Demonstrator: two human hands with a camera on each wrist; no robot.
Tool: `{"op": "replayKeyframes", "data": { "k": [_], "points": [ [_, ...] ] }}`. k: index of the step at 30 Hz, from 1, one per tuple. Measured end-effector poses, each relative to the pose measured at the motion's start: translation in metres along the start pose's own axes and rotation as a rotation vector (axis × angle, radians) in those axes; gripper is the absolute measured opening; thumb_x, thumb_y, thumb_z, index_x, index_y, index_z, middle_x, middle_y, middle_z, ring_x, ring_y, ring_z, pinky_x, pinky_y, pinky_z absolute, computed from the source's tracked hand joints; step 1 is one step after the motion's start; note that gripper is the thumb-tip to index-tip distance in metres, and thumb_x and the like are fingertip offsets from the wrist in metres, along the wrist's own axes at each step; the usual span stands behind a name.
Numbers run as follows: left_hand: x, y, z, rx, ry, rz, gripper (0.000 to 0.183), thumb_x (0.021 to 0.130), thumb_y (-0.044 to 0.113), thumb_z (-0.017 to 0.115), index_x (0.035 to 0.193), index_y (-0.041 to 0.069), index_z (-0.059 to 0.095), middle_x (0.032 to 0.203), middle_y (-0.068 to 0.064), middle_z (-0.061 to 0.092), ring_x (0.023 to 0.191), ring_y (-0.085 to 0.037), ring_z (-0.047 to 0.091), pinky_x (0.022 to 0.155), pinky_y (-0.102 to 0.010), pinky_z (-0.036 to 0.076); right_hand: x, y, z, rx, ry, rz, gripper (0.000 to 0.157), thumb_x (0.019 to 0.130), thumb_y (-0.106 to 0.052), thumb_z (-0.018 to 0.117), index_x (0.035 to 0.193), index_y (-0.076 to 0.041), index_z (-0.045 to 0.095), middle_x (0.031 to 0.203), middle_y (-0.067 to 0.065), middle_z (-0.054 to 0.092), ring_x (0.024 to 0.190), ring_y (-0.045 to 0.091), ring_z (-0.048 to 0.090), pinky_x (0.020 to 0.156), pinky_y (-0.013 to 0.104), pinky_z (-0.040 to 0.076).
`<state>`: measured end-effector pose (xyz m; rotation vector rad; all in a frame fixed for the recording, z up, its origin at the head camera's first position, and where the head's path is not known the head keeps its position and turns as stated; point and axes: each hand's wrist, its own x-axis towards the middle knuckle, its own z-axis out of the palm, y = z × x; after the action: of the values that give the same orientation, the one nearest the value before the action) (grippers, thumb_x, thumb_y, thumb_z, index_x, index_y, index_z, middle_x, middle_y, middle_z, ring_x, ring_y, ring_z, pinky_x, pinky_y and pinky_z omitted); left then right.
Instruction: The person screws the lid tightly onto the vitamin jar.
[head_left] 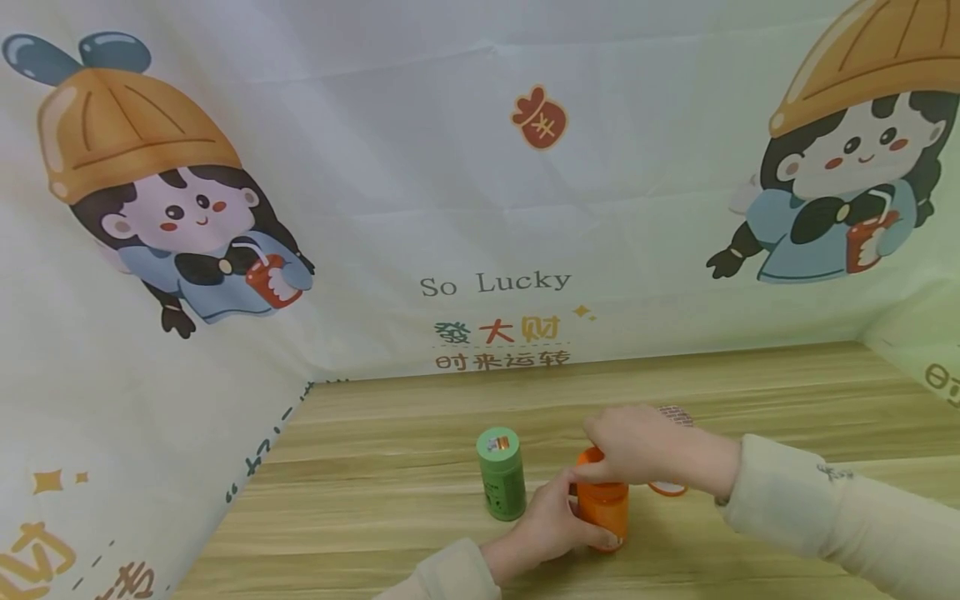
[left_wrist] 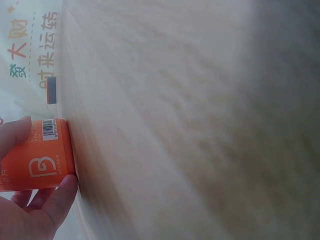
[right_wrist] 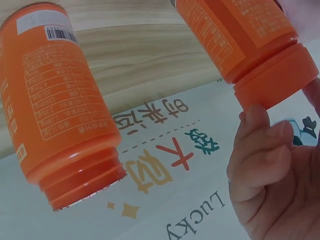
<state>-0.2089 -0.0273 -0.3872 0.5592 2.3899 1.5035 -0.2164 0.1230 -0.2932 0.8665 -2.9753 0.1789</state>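
Observation:
An orange bottle [head_left: 604, 515] stands on the wooden table, and my left hand [head_left: 549, 523] grips it low around the body. In the left wrist view, my fingers and thumb wrap the printed orange bottle [left_wrist: 37, 157] beside its barcode. From above, my right hand [head_left: 637, 442] holds the bottle's orange cap [right_wrist: 277, 75], with fingertips at its rim in the right wrist view. A second orange bottle [right_wrist: 60, 100], capless with a threaded neck, stands close by; my right hand mostly hides it in the head view, leaving its patterned top [head_left: 677, 415] showing.
Left of my hands stands a green canister [head_left: 502, 475] with a lighter green lid. A printed white cloth [head_left: 390, 192] hangs along the table's back and sides. A small dark blue and orange object [left_wrist: 51, 90] sits beyond the held bottle in the left wrist view.

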Motion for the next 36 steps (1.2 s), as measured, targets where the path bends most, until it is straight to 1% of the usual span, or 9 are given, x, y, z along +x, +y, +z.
{"op": "replayKeyframes", "data": {
  "k": [9, 13, 15, 17, 20, 23, 26, 30, 36],
  "points": [
    [0.001, 0.0, -0.001, 0.005, -0.011, 0.022, 0.062, 0.066, 0.009, 0.082, 0.119, 0.011, 0.05, 0.103, 0.002, 0.06, 0.081, -0.008, 0.057, 0.072, -0.025, 0.047, 0.0, -0.001, -0.002, 0.026, -0.002, 0.069, 0.047, 0.077, -0.055, 0.062, 0.064, -0.014, 0.043, 0.057, -0.006, 0.029, 0.05, 0.01, 0.032, 0.045, 0.024, 0.023],
    [0.001, 0.0, -0.002, 0.009, -0.019, 0.018, 0.068, 0.066, 0.009, 0.081, 0.125, 0.011, 0.047, 0.107, 0.001, 0.058, 0.085, -0.012, 0.06, 0.074, -0.027, 0.049, -0.001, 0.002, -0.01, 0.073, -0.044, 0.055, 0.052, 0.078, -0.06, 0.058, 0.081, -0.008, 0.06, 0.073, -0.001, 0.055, 0.066, 0.016, 0.053, 0.054, 0.031, 0.043],
    [0.001, 0.0, -0.002, 0.014, -0.021, 0.013, 0.066, 0.066, 0.01, 0.081, 0.123, 0.01, 0.047, 0.107, 0.001, 0.059, 0.086, -0.013, 0.061, 0.075, -0.028, 0.049, -0.002, 0.005, -0.014, 0.087, -0.074, -0.01, 0.054, 0.081, -0.057, 0.056, 0.099, -0.007, 0.063, 0.093, 0.004, 0.061, 0.083, 0.021, 0.059, 0.069, 0.037, 0.049],
    [0.001, 0.0, -0.002, 0.018, -0.019, 0.004, 0.062, 0.066, 0.01, 0.081, 0.119, 0.009, 0.048, 0.104, 0.001, 0.059, 0.086, -0.013, 0.061, 0.074, -0.028, 0.049, -0.003, 0.01, -0.019, 0.087, -0.113, -0.13, 0.051, 0.082, -0.047, 0.061, 0.114, -0.007, 0.06, 0.113, 0.007, 0.058, 0.1, 0.023, 0.057, 0.084, 0.04, 0.048],
    [0.001, 0.0, -0.002, 0.019, -0.016, -0.002, 0.06, 0.066, 0.011, 0.081, 0.117, 0.009, 0.049, 0.104, 0.001, 0.06, 0.086, -0.012, 0.061, 0.075, -0.028, 0.049, -0.004, 0.018, -0.024, 0.144, -0.234, -0.313, 0.043, 0.082, -0.02, 0.068, 0.123, -0.013, 0.056, 0.13, 0.006, 0.047, 0.115, 0.023, 0.049, 0.093, 0.036, 0.043],
    [0.001, 0.0, -0.002, 0.026, -0.015, 0.009, 0.065, 0.066, 0.011, 0.081, 0.122, 0.009, 0.047, 0.107, 0.0, 0.059, 0.088, -0.013, 0.061, 0.076, -0.029, 0.049, -0.005, 0.024, -0.028, 0.215, -0.349, -0.406, 0.058, 0.075, 0.003, 0.068, 0.127, -0.02, 0.054, 0.143, 0.005, 0.034, 0.128, 0.024, 0.037, 0.099, 0.033, 0.038],
    [0.001, 0.0, -0.001, 0.027, -0.013, 0.014, 0.064, 0.067, 0.01, 0.081, 0.121, 0.009, 0.047, 0.108, -0.001, 0.059, 0.088, -0.015, 0.06, 0.076, -0.031, 0.049, -0.005, 0.028, -0.029, 0.204, -0.37, -0.465, 0.059, 0.076, 0.009, 0.064, 0.126, -0.02, 0.055, 0.145, 0.007, 0.033, 0.131, 0.025, 0.033, 0.1, 0.033, 0.038],
    [0.001, -0.001, 0.0, 0.033, -0.007, -0.004, 0.054, 0.066, 0.011, 0.081, 0.11, 0.009, 0.049, 0.104, -0.001, 0.059, 0.086, -0.014, 0.06, 0.075, -0.03, 0.049, -0.004, 0.03, -0.027, 0.148, -0.345, -0.505, 0.049, 0.08, 0.004, 0.064, 0.123, -0.018, 0.058, 0.139, 0.009, 0.04, 0.127, 0.025, 0.038, 0.097, 0.03, 0.041],
    [0.002, -0.001, 0.0, 0.018, -0.009, -0.015, 0.059, 0.066, 0.011, 0.081, 0.115, 0.008, 0.049, 0.105, 0.001, 0.059, 0.085, -0.011, 0.059, 0.074, -0.028, 0.048, -0.004, 0.031, -0.025, 0.147, -0.318, -0.493, 0.041, 0.081, -0.005, 0.067, 0.12, -0.017, 0.06, 0.129, 0.006, 0.048, 0.119, 0.02, 0.044, 0.095, 0.028, 0.042]
  ]
}}
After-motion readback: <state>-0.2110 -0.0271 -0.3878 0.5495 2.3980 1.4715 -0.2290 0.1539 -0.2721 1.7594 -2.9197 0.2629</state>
